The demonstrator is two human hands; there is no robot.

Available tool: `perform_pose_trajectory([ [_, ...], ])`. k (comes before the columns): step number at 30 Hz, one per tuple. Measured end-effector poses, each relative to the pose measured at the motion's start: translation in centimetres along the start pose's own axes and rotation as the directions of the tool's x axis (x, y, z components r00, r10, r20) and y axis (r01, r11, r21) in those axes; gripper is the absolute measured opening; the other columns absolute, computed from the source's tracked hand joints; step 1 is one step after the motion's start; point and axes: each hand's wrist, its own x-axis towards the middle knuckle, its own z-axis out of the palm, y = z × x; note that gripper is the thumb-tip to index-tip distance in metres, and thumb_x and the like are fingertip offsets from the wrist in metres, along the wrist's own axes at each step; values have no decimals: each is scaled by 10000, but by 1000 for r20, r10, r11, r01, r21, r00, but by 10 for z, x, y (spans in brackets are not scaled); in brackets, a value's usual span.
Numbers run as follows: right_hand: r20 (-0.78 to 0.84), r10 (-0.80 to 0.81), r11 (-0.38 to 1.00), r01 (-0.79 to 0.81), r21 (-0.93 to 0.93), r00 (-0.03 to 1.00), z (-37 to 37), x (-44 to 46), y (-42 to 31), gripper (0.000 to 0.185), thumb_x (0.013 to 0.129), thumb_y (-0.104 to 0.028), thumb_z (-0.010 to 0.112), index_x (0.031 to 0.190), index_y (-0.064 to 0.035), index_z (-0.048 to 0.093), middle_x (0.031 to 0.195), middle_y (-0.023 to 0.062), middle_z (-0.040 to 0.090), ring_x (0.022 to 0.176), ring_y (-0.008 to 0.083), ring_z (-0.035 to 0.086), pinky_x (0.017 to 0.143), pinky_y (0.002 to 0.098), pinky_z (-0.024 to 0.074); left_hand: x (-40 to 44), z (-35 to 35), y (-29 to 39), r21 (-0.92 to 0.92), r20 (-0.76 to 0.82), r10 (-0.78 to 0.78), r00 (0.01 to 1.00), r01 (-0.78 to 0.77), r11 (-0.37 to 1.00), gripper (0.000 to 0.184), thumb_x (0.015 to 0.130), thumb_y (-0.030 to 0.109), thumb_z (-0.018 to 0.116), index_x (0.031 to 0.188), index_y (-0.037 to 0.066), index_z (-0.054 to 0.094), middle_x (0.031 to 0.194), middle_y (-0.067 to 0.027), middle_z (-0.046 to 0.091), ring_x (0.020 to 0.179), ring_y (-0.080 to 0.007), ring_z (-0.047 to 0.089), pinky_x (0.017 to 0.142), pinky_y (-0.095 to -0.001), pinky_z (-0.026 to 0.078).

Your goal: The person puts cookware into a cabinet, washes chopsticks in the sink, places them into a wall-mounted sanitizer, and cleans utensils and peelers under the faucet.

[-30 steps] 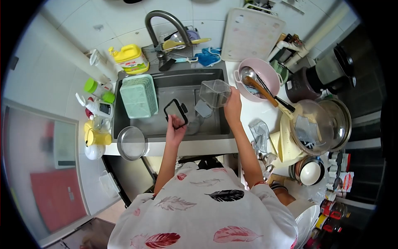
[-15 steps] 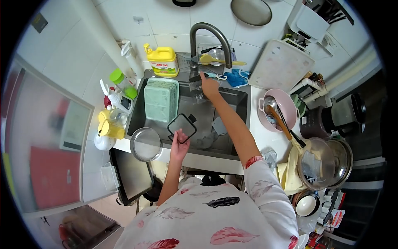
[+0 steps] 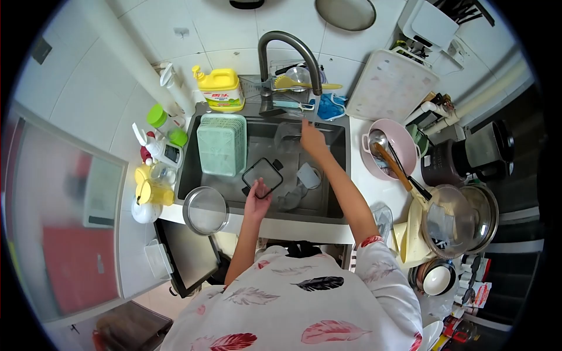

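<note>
My left hand [image 3: 257, 205] grips a clear square lid [image 3: 263, 177] with a dark rim and side clips, held tilted above the front of the sink. Toward the back of the sink, right of the faucet [image 3: 291, 36], my right hand [image 3: 313, 139] has its fingers curled at a clear see-through container [image 3: 287, 138]; its far edge is hard to make out. Below, on the sink [image 3: 333, 199] floor, lie a pale cup-like piece [image 3: 308, 176] and crumpled clear plastic [image 3: 291, 198]. A mint-green basket [image 3: 222, 145] stands in the sink's left side.
A round metal pan [image 3: 205, 210] sits at the front left edge. Along the left are a yellow soap jug [image 3: 219, 89] and several bottles. On the right counter stand a pink pot [image 3: 393, 131] with utensils, a blender [image 3: 448, 165] and stacked bowls [image 3: 448, 225].
My right hand has moved right and toward me, away from the faucet base, and the clear container has shifted with it. The lid in my left hand has moved slightly right. The view has shifted a little.
</note>
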Motion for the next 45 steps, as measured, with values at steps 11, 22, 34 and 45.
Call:
perform_pose_trajectory([
  [11, -77, 347, 937, -341, 77, 935, -18, 13, 61, 218, 692, -97, 487, 877, 18, 496, 736, 194, 575, 683, 305, 594, 558, 392, 478, 84, 36, -9, 776, 57, 167, 984, -149, 613, 174, 805, 216, 536, 909, 77, 520, 830, -3, 569, 666, -79, 509, 567, -240, 422],
  [22, -315, 458, 840, -289, 458, 831, -16, -40, 90, 329, 734, -34, 448, 1016, 47, 298, 722, 284, 514, 635, 400, 545, 584, 432, 439, 169, 103, -68, 964, 63, -118, 991, -29, 266, 240, 790, 286, 545, 828, 52, 582, 706, -18, 585, 592, -101, 520, 530, -233, 411],
  [34, -575, 362, 932, -301, 202, 734, -68, -120, 74, 382, 652, 42, 473, 1026, 54, 393, 904, 226, 464, 818, 389, 475, 725, 414, 391, 146, 158, -42, -48, 855, -328, 403, -568, -822, 211, 670, 217, 585, 855, 115, 574, 928, -79, 515, 946, -237, 431, 847, -402, 287],
  [45, -501, 385, 923, -336, 189, 775, -36, -176, 55, 303, 661, 44, 464, 963, 53, 444, 844, 205, 481, 786, 363, 481, 703, 409, 386, 157, 170, 49, 127, 746, -241, 620, -488, -864, 191, 727, 175, 538, 824, 10, 530, 848, -170, 545, 845, -320, 495, 729, -405, 385],
])
